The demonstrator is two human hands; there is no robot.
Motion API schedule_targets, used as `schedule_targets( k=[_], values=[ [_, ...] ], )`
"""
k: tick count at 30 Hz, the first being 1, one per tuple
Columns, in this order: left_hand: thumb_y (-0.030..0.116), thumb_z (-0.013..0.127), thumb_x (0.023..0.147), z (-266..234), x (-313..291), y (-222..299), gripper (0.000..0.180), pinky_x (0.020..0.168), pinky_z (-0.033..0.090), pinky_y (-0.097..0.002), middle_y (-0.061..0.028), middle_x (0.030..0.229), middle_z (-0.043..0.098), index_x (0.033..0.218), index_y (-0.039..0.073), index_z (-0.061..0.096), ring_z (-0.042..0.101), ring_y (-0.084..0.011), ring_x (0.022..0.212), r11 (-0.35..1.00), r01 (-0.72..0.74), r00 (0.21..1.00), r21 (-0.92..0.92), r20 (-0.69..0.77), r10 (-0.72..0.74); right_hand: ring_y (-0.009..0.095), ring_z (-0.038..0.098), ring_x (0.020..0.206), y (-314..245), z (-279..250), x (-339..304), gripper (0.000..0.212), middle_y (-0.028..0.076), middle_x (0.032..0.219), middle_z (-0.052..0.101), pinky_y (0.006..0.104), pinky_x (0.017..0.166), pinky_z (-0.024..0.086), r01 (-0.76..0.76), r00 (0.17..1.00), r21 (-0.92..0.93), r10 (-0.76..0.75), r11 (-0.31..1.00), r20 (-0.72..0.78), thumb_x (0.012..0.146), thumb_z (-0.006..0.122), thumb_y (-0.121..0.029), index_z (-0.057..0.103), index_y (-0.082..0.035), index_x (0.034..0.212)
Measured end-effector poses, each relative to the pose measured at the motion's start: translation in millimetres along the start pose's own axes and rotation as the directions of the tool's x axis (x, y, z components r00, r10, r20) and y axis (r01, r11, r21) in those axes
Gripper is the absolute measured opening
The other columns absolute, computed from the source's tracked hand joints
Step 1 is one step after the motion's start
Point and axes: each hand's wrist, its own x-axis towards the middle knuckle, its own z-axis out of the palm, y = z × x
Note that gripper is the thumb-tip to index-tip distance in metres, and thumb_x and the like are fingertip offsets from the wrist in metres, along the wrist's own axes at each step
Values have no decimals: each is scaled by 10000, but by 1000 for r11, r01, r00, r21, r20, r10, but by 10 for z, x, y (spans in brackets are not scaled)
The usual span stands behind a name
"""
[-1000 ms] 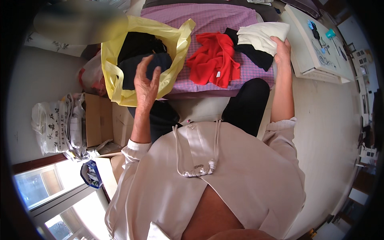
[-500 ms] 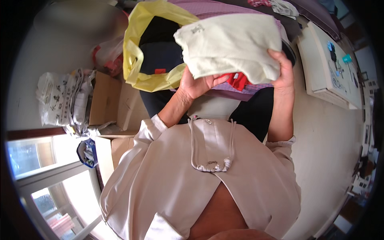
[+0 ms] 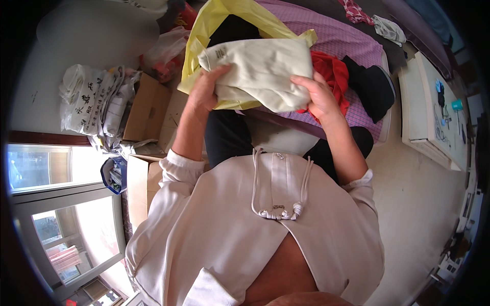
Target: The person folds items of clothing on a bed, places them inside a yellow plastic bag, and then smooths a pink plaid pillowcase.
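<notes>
The white garment (image 3: 260, 71) is up at 12 o'clock, off the bed (image 3: 301, 20) and held in front of the yellow bag (image 3: 198, 41). Both hands are grasping it: the left hand (image 3: 206, 89) pinches its edge at 9 o'clock, thumb on top, and the right hand (image 3: 320, 97) grips the corner at 4 o'clock, thumb likewise on top. It forms a compact, layered bundle, so its folding looks mostly done, though the lower edge is uneven and may want straightening.

The bag stands open at 11 o'clock with dark clothing (image 3: 235, 31) inside, which I take as the finished share; how many pieces are in there cannot be told, as the garment covers part of the opening.

Outside the bag, the red garment (image 3: 334, 71) lies crumpled on the bed between 1 and 2 o'clock, apparently not dealt with. Beside it at 2 o'clock, the black item (image 3: 375, 89) looks neater, perhaps folded. Overall, the work seems partway through.
</notes>
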Motion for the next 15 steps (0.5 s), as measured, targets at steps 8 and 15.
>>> schedule_targets(
  k=[8, 15],
  values=[
    [107, 556, 832, -372, 756, 193, 345, 815, 475, -298, -91, 1023, 633, 1159, -2, 544, 609, -179, 902, 727, -280, 926, 627, -22, 376, 257, 654, 843, 268, 112, 1143, 221, 151, 991, 634, 469, 722, 570, -383, 923, 309, 372, 870, 96, 897, 504, -123, 554, 20, 1057],
    [40, 502, 727, -417, 1322, 90, 433, 888, 433, -333, -166, 1035, 635, 1150, -31, 561, 601, -275, 981, 386, -453, 792, 804, 165, 587, 249, 647, 873, 532, 4, 1926, 224, 138, 1022, 638, 440, 711, 563, -167, 971, 116, 184, 979, -155, 912, 500, -146, 582, -7, 1067]
  ],
)
